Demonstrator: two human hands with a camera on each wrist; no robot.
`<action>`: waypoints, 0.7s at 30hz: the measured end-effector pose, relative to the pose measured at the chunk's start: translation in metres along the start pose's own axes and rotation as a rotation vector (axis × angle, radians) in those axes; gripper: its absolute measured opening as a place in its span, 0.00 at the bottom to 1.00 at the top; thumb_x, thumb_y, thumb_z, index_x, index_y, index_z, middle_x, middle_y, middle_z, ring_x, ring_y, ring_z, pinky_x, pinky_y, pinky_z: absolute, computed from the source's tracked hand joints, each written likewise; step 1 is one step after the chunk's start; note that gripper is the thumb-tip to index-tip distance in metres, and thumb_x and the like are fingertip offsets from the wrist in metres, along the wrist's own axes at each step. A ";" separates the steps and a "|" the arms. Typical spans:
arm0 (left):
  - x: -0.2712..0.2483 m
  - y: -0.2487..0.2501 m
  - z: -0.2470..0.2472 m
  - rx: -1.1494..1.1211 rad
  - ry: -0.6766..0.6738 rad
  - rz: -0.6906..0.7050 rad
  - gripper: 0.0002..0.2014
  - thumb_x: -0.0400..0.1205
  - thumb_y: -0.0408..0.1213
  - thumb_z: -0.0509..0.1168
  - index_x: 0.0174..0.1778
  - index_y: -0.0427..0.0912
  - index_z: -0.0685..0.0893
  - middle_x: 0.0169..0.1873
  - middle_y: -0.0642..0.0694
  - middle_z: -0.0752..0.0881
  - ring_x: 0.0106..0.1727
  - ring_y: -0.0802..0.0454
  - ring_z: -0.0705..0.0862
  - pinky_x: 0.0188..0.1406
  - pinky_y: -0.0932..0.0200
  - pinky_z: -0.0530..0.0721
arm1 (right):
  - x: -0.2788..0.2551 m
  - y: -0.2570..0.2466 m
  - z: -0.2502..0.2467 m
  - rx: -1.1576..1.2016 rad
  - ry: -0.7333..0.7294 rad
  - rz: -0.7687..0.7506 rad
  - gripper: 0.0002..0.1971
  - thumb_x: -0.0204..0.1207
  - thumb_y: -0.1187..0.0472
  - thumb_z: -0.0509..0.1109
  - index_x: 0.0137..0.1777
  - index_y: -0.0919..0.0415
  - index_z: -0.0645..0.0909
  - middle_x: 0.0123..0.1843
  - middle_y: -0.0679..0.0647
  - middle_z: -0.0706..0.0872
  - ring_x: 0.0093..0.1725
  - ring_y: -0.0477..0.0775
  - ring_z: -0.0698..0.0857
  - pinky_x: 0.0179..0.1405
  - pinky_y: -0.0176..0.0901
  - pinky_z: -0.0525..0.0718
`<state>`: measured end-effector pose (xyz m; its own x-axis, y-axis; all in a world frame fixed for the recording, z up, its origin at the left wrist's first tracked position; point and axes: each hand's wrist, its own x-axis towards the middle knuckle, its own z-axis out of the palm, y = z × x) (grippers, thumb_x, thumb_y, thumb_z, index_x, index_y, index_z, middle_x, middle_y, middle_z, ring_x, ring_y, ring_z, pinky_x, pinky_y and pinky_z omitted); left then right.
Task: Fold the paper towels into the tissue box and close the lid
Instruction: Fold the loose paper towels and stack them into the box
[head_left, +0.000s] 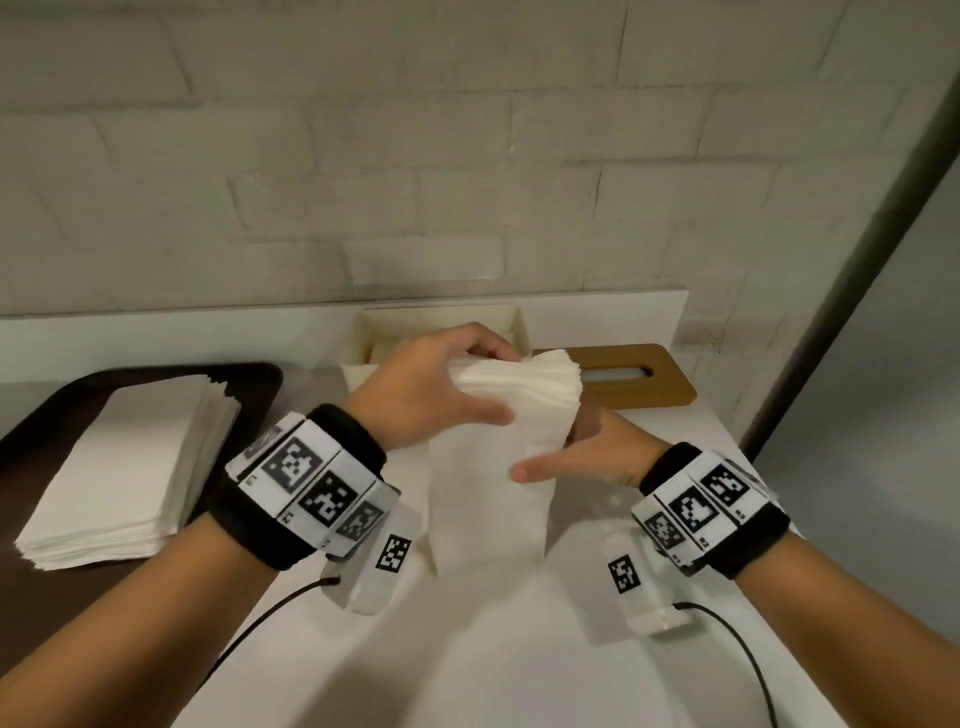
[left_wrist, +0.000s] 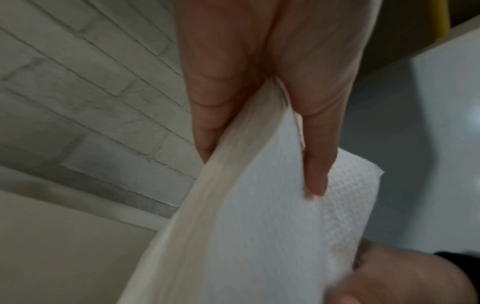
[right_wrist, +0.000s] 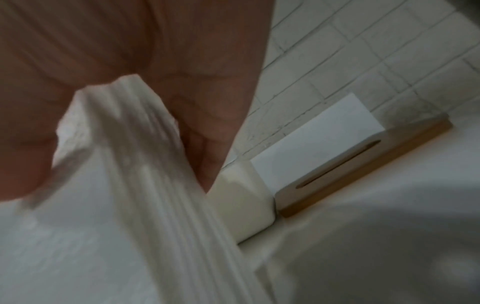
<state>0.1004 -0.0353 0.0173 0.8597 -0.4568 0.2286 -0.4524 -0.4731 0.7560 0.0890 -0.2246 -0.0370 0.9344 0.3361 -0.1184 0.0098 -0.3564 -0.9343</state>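
A thick bundle of white paper towels hangs above the white counter, bent over at its top end. My left hand grips that top end, thumb on the near face and fingers behind it. My right hand holds the bundle's right side lower down, thumb across the front and fingers behind. Behind the bundle stands the cream tissue box, open, with some towels inside. Its wooden lid with a slot lies flat on the counter to the box's right.
A dark tray at the left holds another stack of white paper towels. A pale brick wall rises behind the counter. The counter's right edge lies just beyond the lid.
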 end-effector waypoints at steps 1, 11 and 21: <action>-0.001 0.000 0.003 0.000 0.001 0.010 0.23 0.64 0.35 0.80 0.43 0.63 0.77 0.44 0.63 0.82 0.47 0.63 0.80 0.44 0.77 0.76 | 0.001 0.001 0.004 0.032 0.017 -0.001 0.36 0.58 0.65 0.83 0.68 0.53 0.75 0.59 0.49 0.86 0.60 0.46 0.84 0.62 0.44 0.82; -0.039 -0.061 0.015 -0.256 -0.042 -0.187 0.62 0.56 0.35 0.84 0.74 0.58 0.43 0.66 0.65 0.65 0.65 0.69 0.71 0.53 0.84 0.75 | 0.000 -0.004 0.017 0.118 0.107 -0.017 0.30 0.63 0.65 0.80 0.66 0.60 0.77 0.59 0.51 0.87 0.58 0.47 0.86 0.58 0.41 0.85; -0.030 -0.068 0.034 -0.234 0.173 -0.046 0.34 0.67 0.32 0.77 0.69 0.39 0.74 0.63 0.44 0.81 0.65 0.53 0.80 0.66 0.60 0.79 | -0.004 -0.026 0.021 0.170 0.129 -0.168 0.29 0.63 0.68 0.80 0.65 0.57 0.79 0.63 0.53 0.86 0.63 0.47 0.83 0.65 0.42 0.80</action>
<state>0.0974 -0.0147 -0.0618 0.9146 -0.2941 0.2774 -0.3628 -0.2943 0.8842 0.0776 -0.1978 -0.0192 0.9625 0.2602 0.0766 0.1186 -0.1497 -0.9816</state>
